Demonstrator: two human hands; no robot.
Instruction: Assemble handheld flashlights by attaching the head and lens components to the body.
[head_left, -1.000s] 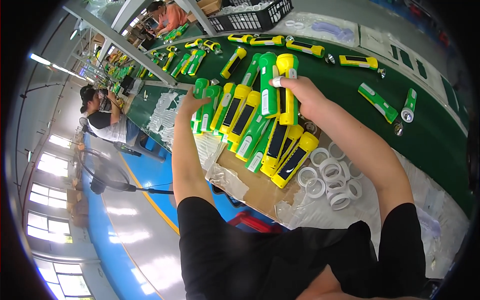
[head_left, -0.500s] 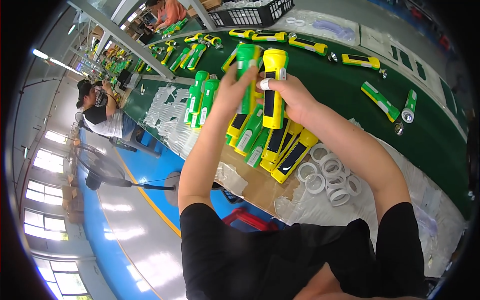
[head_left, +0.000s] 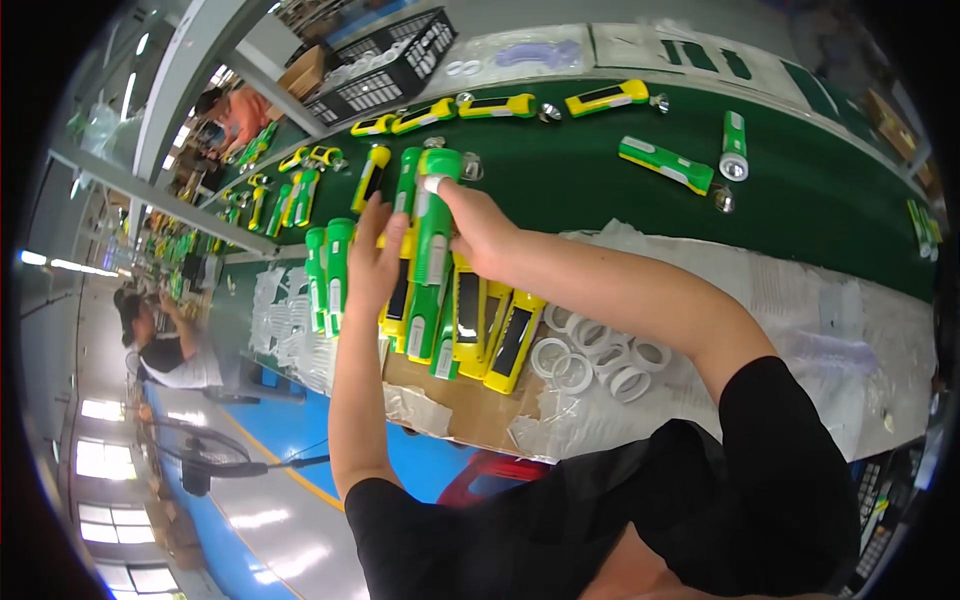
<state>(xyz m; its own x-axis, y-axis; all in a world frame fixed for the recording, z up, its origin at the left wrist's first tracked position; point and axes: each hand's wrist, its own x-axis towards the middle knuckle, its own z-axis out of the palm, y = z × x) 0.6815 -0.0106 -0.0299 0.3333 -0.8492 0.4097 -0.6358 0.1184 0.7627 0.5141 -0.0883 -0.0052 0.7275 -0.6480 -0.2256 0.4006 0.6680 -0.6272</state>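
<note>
My right hand (head_left: 484, 232) is closed round the upper part of a green flashlight (head_left: 436, 222), which it holds over the pile with its wide head pointing away from me. A white band wraps its thumb. Just left of that flashlight, my left hand (head_left: 374, 262) has its fingers stretched and apart, with nothing plainly in its grip. Beneath and between my hands lie several yellow flashlights (head_left: 512, 342) with dark panels and green ones (head_left: 423, 322), side by side. Another green flashlight (head_left: 406, 178) shows behind my left fingers. Two more green flashlights (head_left: 337, 262) lie left of my left hand.
White rings (head_left: 590, 345) lie right of the pile on the plastic-covered table edge. Along the green conveyor belt (head_left: 560, 180) are more flashlights (head_left: 665, 165) with loose reflectors (head_left: 724, 200). A black crate (head_left: 385, 75) stands beyond. Other people sit at left and far left.
The yellow flashlight has left my right hand, which now holds a green one. My left hand has let go of its green flashlight. The view has swung to the right.
</note>
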